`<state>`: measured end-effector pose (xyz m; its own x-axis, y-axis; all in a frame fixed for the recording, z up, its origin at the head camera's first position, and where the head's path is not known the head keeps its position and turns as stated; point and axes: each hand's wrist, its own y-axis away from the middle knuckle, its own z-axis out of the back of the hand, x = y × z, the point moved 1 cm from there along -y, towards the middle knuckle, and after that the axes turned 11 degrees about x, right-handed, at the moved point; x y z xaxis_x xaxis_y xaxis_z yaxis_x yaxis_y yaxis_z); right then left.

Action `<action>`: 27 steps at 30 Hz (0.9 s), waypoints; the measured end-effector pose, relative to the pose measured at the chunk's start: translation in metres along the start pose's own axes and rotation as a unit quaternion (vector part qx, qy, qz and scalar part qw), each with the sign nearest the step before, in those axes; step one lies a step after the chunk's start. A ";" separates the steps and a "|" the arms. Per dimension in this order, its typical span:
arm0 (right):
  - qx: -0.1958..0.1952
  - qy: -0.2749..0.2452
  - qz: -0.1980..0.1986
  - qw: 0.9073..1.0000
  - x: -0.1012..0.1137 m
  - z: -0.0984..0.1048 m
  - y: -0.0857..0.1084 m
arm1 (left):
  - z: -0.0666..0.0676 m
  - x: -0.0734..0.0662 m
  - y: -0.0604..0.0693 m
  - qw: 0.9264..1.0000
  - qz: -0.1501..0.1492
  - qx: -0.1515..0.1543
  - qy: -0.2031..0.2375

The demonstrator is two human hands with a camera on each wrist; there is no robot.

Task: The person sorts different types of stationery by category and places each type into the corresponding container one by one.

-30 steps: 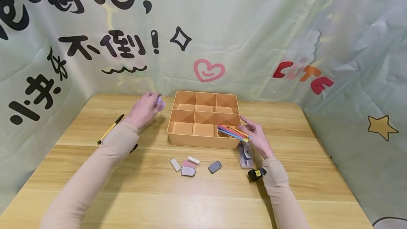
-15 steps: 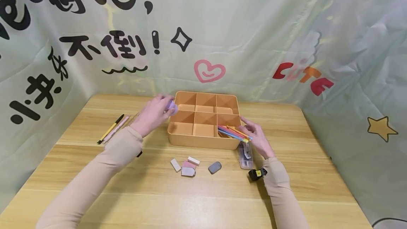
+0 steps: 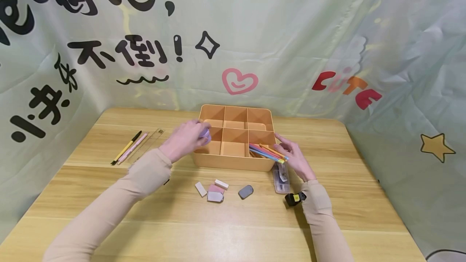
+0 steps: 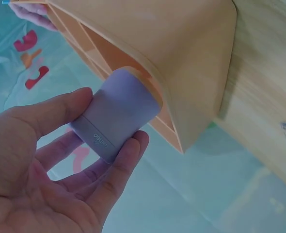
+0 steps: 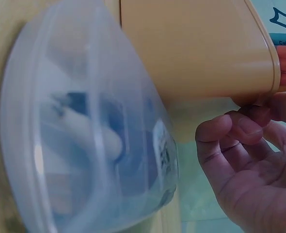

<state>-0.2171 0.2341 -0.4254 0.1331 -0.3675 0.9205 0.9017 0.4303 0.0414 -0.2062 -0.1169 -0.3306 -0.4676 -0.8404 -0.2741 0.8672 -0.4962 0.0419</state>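
Note:
My left hand [image 3: 185, 137] grips a purple pencil sharpener [image 4: 119, 109] between thumb and fingers, with small lettering on its darker end band. In the left wrist view it overlaps the opening of a tan divided organizer box [image 3: 233, 163]. From the head view, hand and sharpener are over the box's left compartments. At the box's right side, my right hand [image 3: 296, 157] holds the wall near the rim with bent fingers. Several coloured pencils [image 3: 267, 153] lean out of the front right compartment, close to that hand. The box's other compartments show no contents; the front left one is partly hidden.
Several small erasers [image 3: 215, 196] lie in front of the box, with a grey oval eraser [image 3: 246, 191] nearby. A clear plastic case [image 3: 281, 178] lies by the right front corner. Leftward are a yellow-and-black pen [image 3: 126, 148], a pink pen [image 3: 133, 148] and a clear ruler [image 3: 147, 145].
My left hand has carried the sharpener rightward and slightly down from beside the box to over its left compartments. The pink pen and ruler have come into sight. My right hand stays put.

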 end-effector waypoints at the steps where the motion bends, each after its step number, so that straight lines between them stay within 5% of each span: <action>1: 0.000 0.002 -0.001 1.000 0.000 0.000 0.000 | -0.001 0.000 -0.001 1.000 -0.004 0.002 -0.002; 16: 0.006 0.004 -0.006 1.000 0.000 0.001 0.000 | -0.013 -0.006 -0.020 0.995 0.012 0.090 -0.032; 27: 0.009 0.003 -0.006 1.000 0.001 0.001 0.001 | -0.023 -0.006 -0.031 0.991 0.018 0.114 -0.067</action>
<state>-0.2166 0.2347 -0.4242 0.1247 -0.3767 0.9179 0.8957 0.4407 0.0592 -0.2259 -0.0915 -0.3525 -0.4683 -0.8727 -0.1380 0.8299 -0.4881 0.2702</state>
